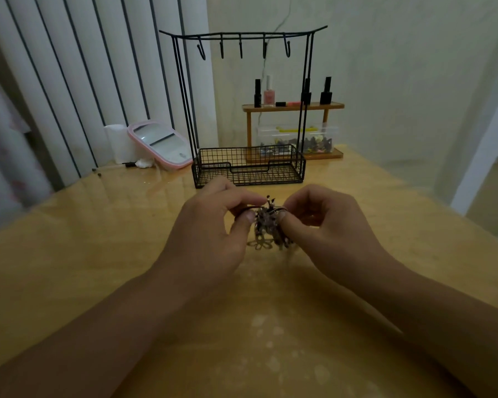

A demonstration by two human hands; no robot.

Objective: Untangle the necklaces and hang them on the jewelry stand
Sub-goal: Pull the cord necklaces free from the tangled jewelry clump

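A tangled clump of necklaces [268,225], dark cords with small beads and a looped chain, hangs just above the wooden table [98,239]. My left hand [213,225] pinches the clump's left side between thumb and forefinger. My right hand [322,222] pinches its right side the same way. Behind my hands stands the black wire jewelry stand [242,38], with several bare hooks on its top bar and a wire basket [249,168] at its base.
A pink-framed mirror [161,145] leans at the back left beside a white container [118,142]. Behind the stand, a small wooden shelf [293,107] carries nail polish bottles above a clear box of small items [296,139]. The wall is close behind.
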